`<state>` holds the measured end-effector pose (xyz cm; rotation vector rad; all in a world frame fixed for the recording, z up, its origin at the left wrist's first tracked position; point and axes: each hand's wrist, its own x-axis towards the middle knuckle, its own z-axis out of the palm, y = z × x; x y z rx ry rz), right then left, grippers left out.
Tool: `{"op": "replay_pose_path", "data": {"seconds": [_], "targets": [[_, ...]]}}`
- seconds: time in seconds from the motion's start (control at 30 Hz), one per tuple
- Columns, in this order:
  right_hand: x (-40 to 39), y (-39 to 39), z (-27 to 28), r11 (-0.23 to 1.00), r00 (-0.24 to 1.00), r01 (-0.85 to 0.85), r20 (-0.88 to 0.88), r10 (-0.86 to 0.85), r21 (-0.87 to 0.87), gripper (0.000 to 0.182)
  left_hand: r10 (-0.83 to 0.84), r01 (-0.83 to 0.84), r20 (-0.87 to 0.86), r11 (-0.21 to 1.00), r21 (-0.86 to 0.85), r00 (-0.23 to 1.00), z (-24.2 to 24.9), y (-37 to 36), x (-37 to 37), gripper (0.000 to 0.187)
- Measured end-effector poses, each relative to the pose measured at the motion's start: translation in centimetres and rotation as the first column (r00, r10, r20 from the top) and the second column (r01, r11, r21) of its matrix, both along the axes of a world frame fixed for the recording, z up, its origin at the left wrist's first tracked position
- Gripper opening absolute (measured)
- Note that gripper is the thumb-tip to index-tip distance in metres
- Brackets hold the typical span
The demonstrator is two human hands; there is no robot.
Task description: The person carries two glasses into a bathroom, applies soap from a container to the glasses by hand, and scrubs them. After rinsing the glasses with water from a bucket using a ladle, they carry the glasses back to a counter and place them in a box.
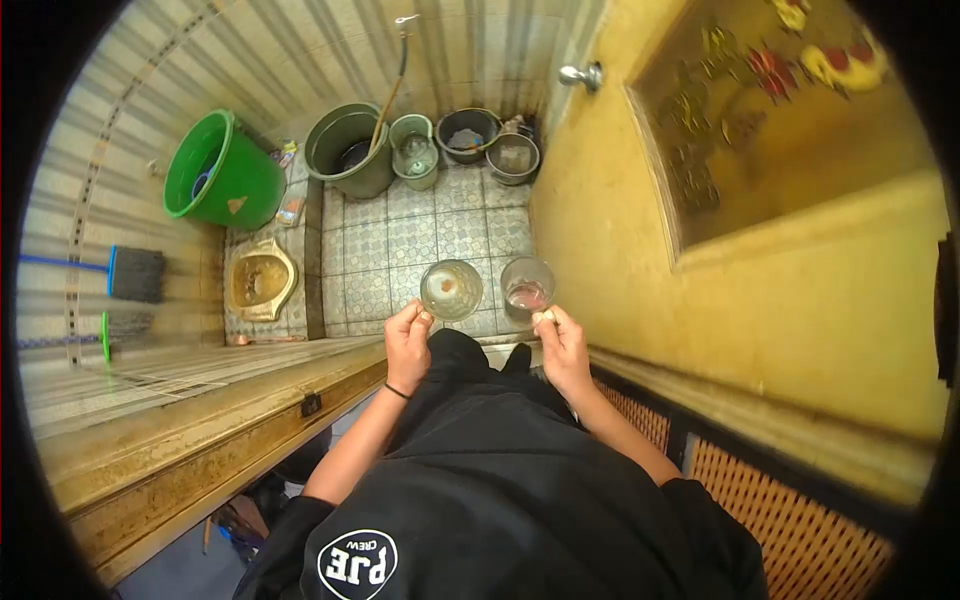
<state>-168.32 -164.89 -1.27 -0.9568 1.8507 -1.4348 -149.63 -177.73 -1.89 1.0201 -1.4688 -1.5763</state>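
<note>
My left hand [408,350] is closed in a pinch at the near edge of a clear glass cup [452,290], probably at a handle that the fingers hide. A small brownish spot shows inside this cup. Level with it, my right hand [564,350] grips a second clear cup [527,280] at its near side. Some pinkish liquid sits low in that one. Both cups are held in front of my body above the tiled floor [365,250], a short gap apart.
A green bucket [225,170] stands beside a squat toilet [262,280] on the left. Along the back are a large grey bucket [350,150] with a hose, a smaller pail [415,150] and dark buckets [468,135]. The yellow door [600,200] is on my right, a wooden frame [220,430] on my left.
</note>
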Motion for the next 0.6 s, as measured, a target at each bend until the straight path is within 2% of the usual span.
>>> {"op": "replay_pose_path", "data": {"seconds": [0.07, 0.13, 0.2, 0.27, 0.33, 0.4, 0.47, 0.5, 0.57, 0.6], "targets": [[-1.7, -3.0, -0.4, 0.999, 0.998, -0.030, 0.057, 0.029, 0.012, 0.024, 0.082, -0.082, -0.007, 0.996, -0.047, 0.997, 0.5, -1.9, -1.2, 0.022], [-2.9, -6.2, -1.0, 0.998, 0.996, -0.065, 0.063, 0.066, -0.016, 0.024, 0.084, -0.079, 0.048, 0.992, -0.103, 0.995, -1.1, -4.2, -1.9, 0.024], [-3.6, -9.3, -2.1, 0.996, 0.996, 0.004, 0.085, 0.003, -0.084, 0.026, 0.170, -0.168, -0.002, 0.972, -0.163, 0.985, -2.8, -6.9, -2.8, 0.026], [-4.6, -12.1, -2.3, 0.998, 0.996, -0.028, 0.078, 0.033, -0.063, 0.027, 0.230, -0.225, 0.005, 0.958, -0.179, 0.973, -4.0, -9.5, -4.2, 0.027], [-6.1, -15.2, -4.1, 0.999, 0.992, -0.038, 0.122, 0.040, -0.014, 0.025, 0.328, -0.334, -0.140, 0.942, -0.022, 0.934, -6.6, -12.9, -5.7, 0.026], [-7.2, -18.6, -6.3, 0.998, 0.994, -0.032, 0.101, 0.037, -0.055, 0.024, 0.345, -0.350, -0.140, 0.937, -0.013, 0.928, -9.4, -16.8, -6.6, 0.026], [-8.1, -21.2, -8.9, 1.000, 0.961, 0.010, 0.277, -0.006, -0.013, 0.024, 0.405, -0.397, -0.175, 0.914, 0.084, 0.897, -11.3, -19.5, -6.9, 0.027], [-8.4, -22.6, -9.1, 1.000, 0.963, 0.002, 0.271, -0.001, -0.004, 0.024, 0.386, -0.376, -0.129, 0.922, 0.094, 0.914, -11.4, -20.5, -6.5, 0.028], [-8.4, -24.6, -9.7, 0.982, 0.864, 0.087, 0.477, -0.159, 0.169, 0.025, 0.384, -0.373, -0.068, 0.918, 0.132, 0.921, -11.8, -22.0, -5.7, 0.029], [-8.4, -25.3, -10.3, 0.979, 0.862, 0.089, 0.479, -0.167, 0.181, 0.025, 0.371, -0.365, -0.011, 0.917, 0.160, 0.928, -12.2, -22.5, -5.2, 0.029]]}}
